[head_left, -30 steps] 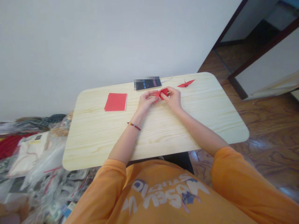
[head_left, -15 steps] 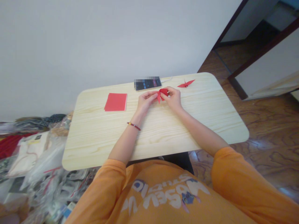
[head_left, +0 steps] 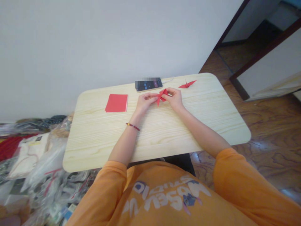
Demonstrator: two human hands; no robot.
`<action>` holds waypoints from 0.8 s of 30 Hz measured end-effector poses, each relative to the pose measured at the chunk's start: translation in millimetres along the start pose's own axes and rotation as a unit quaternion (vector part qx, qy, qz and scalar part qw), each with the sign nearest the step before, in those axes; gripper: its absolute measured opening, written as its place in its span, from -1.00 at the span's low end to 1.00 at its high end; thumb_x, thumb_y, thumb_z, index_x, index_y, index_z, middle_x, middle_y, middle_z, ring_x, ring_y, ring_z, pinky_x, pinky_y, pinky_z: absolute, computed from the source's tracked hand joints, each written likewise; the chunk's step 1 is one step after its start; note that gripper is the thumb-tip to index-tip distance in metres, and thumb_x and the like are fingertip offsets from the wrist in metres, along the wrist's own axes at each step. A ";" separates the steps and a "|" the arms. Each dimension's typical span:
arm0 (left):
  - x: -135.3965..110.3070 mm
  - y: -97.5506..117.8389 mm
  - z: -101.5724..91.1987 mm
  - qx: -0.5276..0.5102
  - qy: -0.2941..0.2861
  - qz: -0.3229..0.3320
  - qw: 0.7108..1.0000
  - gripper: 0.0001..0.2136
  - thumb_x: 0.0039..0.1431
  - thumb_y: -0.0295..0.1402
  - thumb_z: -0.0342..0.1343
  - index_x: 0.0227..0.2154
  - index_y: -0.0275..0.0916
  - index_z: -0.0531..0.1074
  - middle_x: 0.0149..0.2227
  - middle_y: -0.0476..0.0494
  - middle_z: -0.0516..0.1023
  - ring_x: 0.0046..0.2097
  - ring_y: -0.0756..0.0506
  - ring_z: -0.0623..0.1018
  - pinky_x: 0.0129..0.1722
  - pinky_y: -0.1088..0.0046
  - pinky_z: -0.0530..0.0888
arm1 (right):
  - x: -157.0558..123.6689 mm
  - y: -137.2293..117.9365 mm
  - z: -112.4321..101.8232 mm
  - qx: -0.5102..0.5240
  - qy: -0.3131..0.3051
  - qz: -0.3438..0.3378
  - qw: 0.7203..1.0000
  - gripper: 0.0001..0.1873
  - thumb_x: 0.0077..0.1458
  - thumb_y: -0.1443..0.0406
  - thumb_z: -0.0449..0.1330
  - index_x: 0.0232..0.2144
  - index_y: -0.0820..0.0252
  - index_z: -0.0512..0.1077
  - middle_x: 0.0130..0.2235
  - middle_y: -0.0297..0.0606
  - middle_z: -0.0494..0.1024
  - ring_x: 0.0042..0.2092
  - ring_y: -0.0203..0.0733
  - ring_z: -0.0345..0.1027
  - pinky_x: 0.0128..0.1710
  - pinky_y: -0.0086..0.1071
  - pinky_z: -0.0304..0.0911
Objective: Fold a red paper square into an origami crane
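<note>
A partly folded piece of red origami paper [head_left: 161, 95] is pinched between both hands over the middle of the table. My left hand [head_left: 146, 103] grips its left side with thumb and fingers. On the other side, my right hand [head_left: 174, 98] is closed on the paper, its thumb pressed near the centre. One narrow red point sticks down towards me between the hands, and the fingers hide some of the folds. A finished red paper crane [head_left: 187, 84] lies beyond my right hand, wings spread. To the left sits a stack of square red paper [head_left: 116, 103].
A phone [head_left: 149, 84] with a white cable [head_left: 168, 80] lies at the table's back edge by the wall [head_left: 105, 40]. The pale wooden table [head_left: 94, 135] has rounded corners. Plastic bags and clothes [head_left: 47, 169] are piled at the left; a doorway [head_left: 254, 34] is at the right.
The folded red paper has turned and looks more spread, its lower point now reaching further down and left. My left hand and wrist have shifted slightly left. The right hand stays nearly in place.
</note>
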State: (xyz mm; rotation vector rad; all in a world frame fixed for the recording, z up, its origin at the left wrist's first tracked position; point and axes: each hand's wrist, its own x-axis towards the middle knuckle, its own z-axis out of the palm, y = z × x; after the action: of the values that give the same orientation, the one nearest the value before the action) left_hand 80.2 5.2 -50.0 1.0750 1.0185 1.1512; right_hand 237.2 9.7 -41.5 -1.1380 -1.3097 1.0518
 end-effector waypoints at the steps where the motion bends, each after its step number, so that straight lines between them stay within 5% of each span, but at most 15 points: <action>1: 0.2 -0.5 0.1 -0.004 0.001 -0.001 1.000 -0.78 -0.20 -0.34 0.36 -0.41 -0.27 0.57 -0.34 -0.13 0.64 -0.30 -0.06 0.60 -0.16 0.33 0.53 | 0.3 0.0 -0.2 0.006 -0.005 0.001 1.000 -0.85 -0.19 0.25 0.27 -0.47 0.17 0.50 -0.42 -0.33 0.52 -0.31 -0.22 0.39 -0.26 -0.35 0.30; 6: -0.3 0.5 2.2 -0.018 0.005 0.006 1.000 -0.81 -0.21 -0.35 0.33 -0.46 -0.26 0.53 -0.37 -0.08 0.61 -0.30 -0.04 0.59 -0.16 0.37 0.52 | 0.7 -1.6 -1.0 -0.004 -0.007 0.007 1.000 -0.86 -0.20 0.25 0.28 -0.50 0.18 0.49 -0.42 -0.33 0.55 -0.31 -0.20 0.40 -0.26 -0.33 0.30; 12: -2.3 5.6 7.0 -0.048 -0.009 -0.032 0.998 -0.70 -0.10 -0.10 0.32 -0.52 -0.24 0.44 -0.43 -0.05 0.56 -0.32 -0.06 0.60 -0.26 0.38 0.53 | -0.7 -5.4 0.3 0.003 -0.013 0.016 1.000 -0.85 -0.21 0.27 0.31 -0.49 0.21 0.51 -0.42 -0.33 0.56 -0.32 -0.21 0.41 -0.26 -0.35 0.31; 24: -5.2 5.0 7.3 -0.081 -0.004 -0.053 0.995 -0.58 -0.39 -0.14 0.46 -0.52 -0.31 0.47 -0.46 -0.04 0.58 -0.37 0.01 0.56 -0.20 0.43 0.51 | 4.9 9.7 -2.4 0.058 -0.026 0.010 0.998 -0.77 -0.24 0.25 0.34 -0.44 0.24 0.59 -0.40 -0.30 0.61 -0.33 -0.22 0.43 -0.22 -0.32 0.34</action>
State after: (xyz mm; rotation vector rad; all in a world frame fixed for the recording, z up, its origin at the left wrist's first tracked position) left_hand 85.7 -0.4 -43.4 0.8864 0.9484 1.1217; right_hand 240.2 16.0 -50.2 -1.0444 -1.2623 1.1636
